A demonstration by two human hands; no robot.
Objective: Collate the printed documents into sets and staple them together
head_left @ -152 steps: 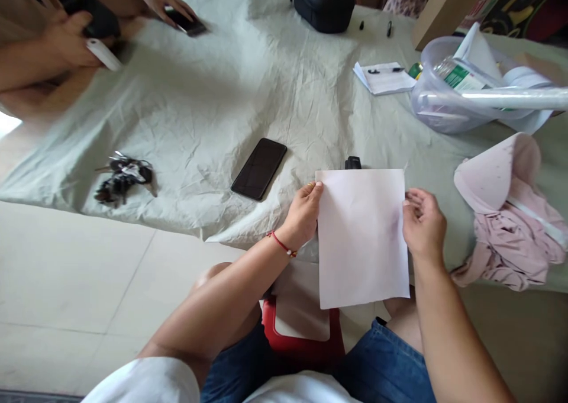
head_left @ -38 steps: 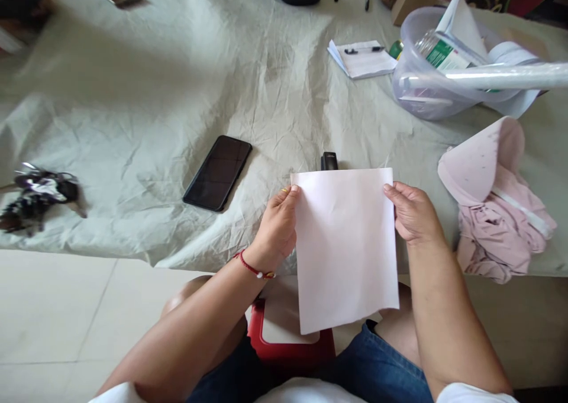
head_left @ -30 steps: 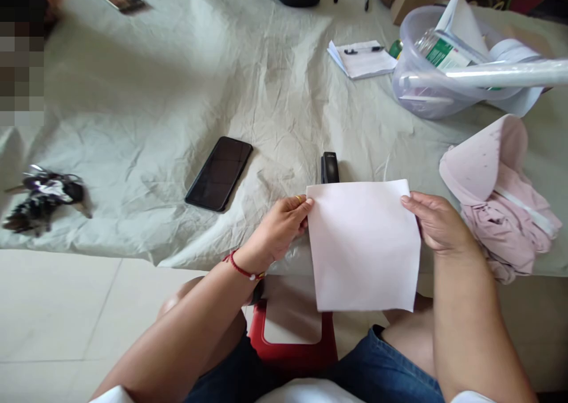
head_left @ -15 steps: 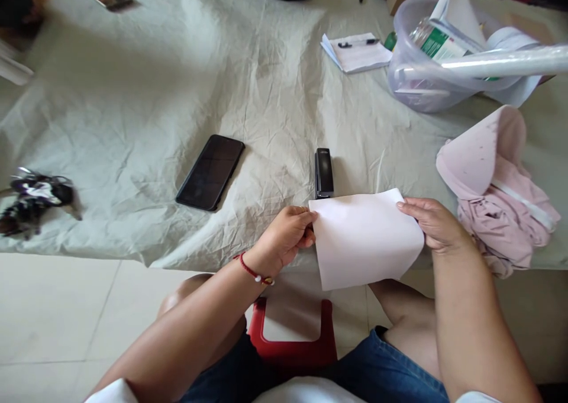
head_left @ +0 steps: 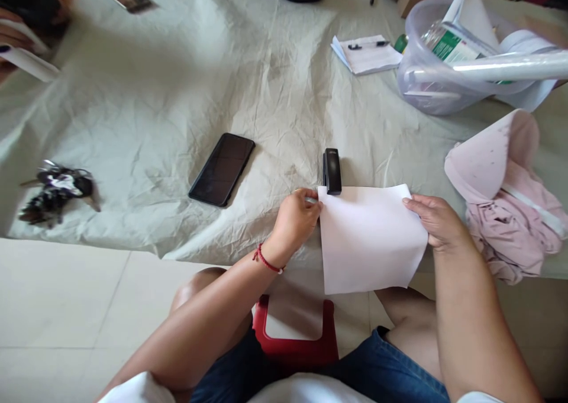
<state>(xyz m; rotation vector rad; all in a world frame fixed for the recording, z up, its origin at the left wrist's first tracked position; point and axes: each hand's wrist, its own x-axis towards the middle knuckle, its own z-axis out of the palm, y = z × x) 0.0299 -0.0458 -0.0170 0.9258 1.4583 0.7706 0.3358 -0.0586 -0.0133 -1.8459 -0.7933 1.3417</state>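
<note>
A white sheet of paper hangs partly over the table's near edge; I cannot tell whether it is one sheet or more. My left hand pinches its upper left corner, with a red bracelet on the wrist. On the opposite side, my right hand grips the upper right edge, thumb on top. The black stapler lies on the cloth with its front end over the paper's top edge near the left corner. Neither hand touches the stapler.
A phone lies left of the stapler, keys farther left. At right are a pink garment and a filled plastic basket. Papers with a pen lie beyond. A red stool is below.
The paper's top edge has moved up and under the stapler's front end, with both hands keeping their hold. The whole view has shifted slightly, so table items appear farther right.
</note>
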